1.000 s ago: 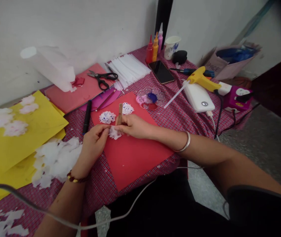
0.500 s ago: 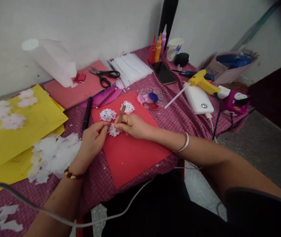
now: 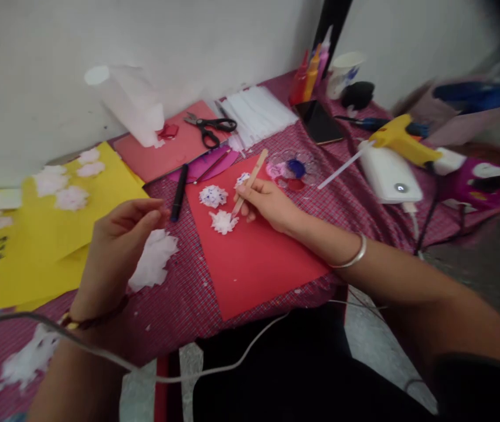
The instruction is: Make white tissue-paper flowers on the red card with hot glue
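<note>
My right hand (image 3: 269,204) grips a flat wooden craft stick (image 3: 252,179), whose lower end touches a white crumpled-paper flower (image 3: 223,223). This flower rests on a red sheet (image 3: 267,264). Beside it is a blue-speckled paper flower (image 3: 213,196); a second speckled flower (image 3: 241,179) is partly covered by the stick and my fingers. My left hand (image 3: 115,249) is raised over the table to the left of the sheet, thumb and fingertips pinched together; anything between them is too small to make out. Below it lies a pile of white paper pieces (image 3: 155,261).
Yellow sheets (image 3: 51,246) with pale paper flowers lie left. A black marker (image 3: 180,193), scissors (image 3: 210,126) and white glue sticks (image 3: 258,114) are behind. To the right are a paint palette (image 3: 302,170), phone (image 3: 317,122), yellow glue gun (image 3: 397,140) and white power bank (image 3: 390,173). A cable (image 3: 179,380) crosses in front.
My left hand has left the white flower and moved left, up off the red sheet. My right hand still holds the stick, now with its lower end at the flower. The view has shifted.
</note>
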Demonstrator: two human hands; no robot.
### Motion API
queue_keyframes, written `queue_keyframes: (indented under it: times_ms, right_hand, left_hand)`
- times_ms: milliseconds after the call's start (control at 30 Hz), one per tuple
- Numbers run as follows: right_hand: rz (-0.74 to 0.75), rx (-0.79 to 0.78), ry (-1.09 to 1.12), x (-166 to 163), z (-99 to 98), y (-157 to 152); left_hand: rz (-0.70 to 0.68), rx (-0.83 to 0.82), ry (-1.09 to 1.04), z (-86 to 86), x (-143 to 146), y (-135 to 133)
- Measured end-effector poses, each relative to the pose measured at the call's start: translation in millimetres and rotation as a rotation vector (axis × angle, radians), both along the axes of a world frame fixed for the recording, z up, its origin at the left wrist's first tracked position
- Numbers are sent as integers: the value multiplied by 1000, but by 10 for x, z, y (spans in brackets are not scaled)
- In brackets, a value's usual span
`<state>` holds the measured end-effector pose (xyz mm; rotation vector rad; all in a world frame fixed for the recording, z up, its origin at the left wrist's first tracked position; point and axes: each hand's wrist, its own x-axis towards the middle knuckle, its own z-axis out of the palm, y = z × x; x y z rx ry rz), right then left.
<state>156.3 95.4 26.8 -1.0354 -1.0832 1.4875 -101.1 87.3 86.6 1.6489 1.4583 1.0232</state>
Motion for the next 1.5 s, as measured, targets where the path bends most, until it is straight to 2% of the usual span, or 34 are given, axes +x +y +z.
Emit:
queue_keyframes:
  times_ms: [67,133,233,300,367,467,567,667,767,833,900,967,1067,1133,1200,1267,1333,1433,1500]
  right_hand:
    - [13,5,3,1,10,-23]
    - [16,13,13,-1,13,-38]
    - [20,19,23,-12,15,-55]
    - [23,22,27,-19,17,-64]
    - [26,28,31,-23,17,-69]
    - [30,32,32,-27,8,-67]
    - [39,33,30,-31,-8,-58]
    - [45,44,27,-33,-21,-54]
    - [56,62,17,-31,-18,-62]
    - [60,75,17,-25,-6,-71]
    - [56,87,22,-14,12,-81]
    - [45,95,24,-3,27,-90]
    - [56,105,27,-6,31,-101]
    - [85,108,40,-22,19,-107]
    - [106,104,54,-43,1,-108]
    - [110,101,65,-55,-14,-102]
    - [95,112,81,-54,-22,-93]
    - [89,165,111,-39,-11,-90]
    - [125,214,121,-30,12,-100]
  left_hand:
    - [3,13,101,78,-219,-139]
    - [-37,24,240,60,-424,-287]
    - [-132,63,467,-86,-657,-500]
    - [-206,171,618,-202,-751,-622]
    - [-275,293,762,-298,-804,-715]
    - [-323,384,893,-382,-832,-784]
    - [-273,421,869,-403,-789,-775]
    - [-155,413,713,-380,-646,-726]
    - [-20,244,432,-302,-463,-657]
    - [-1,119,311,-216,-403,-600]
    - [-93,100,359,-124,-435,-548]
    - [-276,163,510,-64,-544,-517]
    - [-461,251,722,-94,-721,-532]
    - [-456,298,847,-179,-771,-566]
    - [-387,365,879,-259,-745,-592]
    - [-280,429,797,-281,-643,-599]
    - [-132,424,606,-237,-479,-584]
    - [63,169,180,-141,-165,-509]
    - [53,-16,-92,-135,48,-415]
